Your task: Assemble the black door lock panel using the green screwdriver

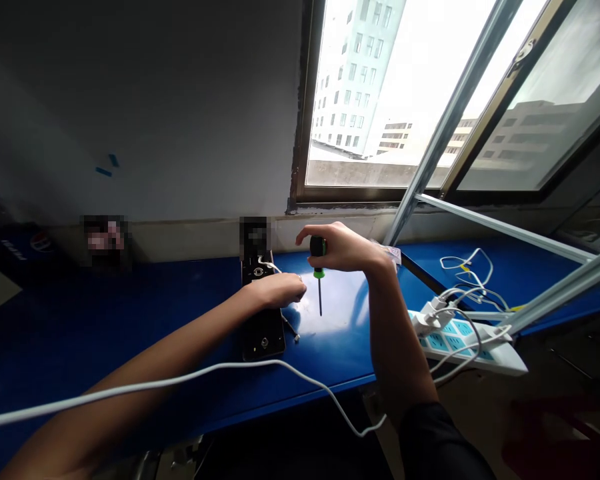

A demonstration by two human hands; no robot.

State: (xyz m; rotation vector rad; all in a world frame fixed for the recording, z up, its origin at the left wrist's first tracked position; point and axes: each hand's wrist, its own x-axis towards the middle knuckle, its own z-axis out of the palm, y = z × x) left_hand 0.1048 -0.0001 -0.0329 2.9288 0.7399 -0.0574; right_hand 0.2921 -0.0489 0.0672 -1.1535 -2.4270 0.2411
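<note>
My right hand (347, 247) grips a screwdriver (319, 273) by its black and green handle. Its thin shaft points straight down above the blue table, with the tip apart from the black device. My left hand (281, 290) lies across the middle of a long black device (263, 333), fingers curled closed. Whatever those fingers hold is hidden. Round metal parts show on the device's face, and a white wire (269, 265) runs near its upper part. A short dark cable with a small connector (296, 337) sticks out at its right side.
A white cable (215, 369) crosses in front of the device. On the right stands a power strip (450, 340) with several plugs and cords, beside a metal frame (450, 107). The blue tabletop (180, 300) meets the wall and window behind. Something dark with a Pepsi-like logo (35, 247) is at left.
</note>
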